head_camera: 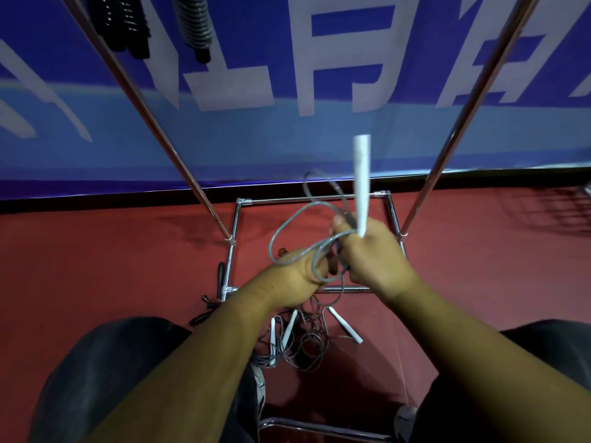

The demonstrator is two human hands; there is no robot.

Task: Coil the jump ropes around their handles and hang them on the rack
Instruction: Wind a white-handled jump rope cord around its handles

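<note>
Rope [287,231] half-coiled so far: right hand [374,254] grips its handle [362,183], left hand [294,276] grips loops. Two coils [195,24] hang on rack [137,100], pile [303,340] left on floor [96,266].

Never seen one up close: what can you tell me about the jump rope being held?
The jump rope has a thin grey cord, plastic-looking, and a white handle, tapered, pointing upward and slightly blurred. The right hand grips the handle's lower end; the left hand holds loose cord loops in mid-air.
</note>
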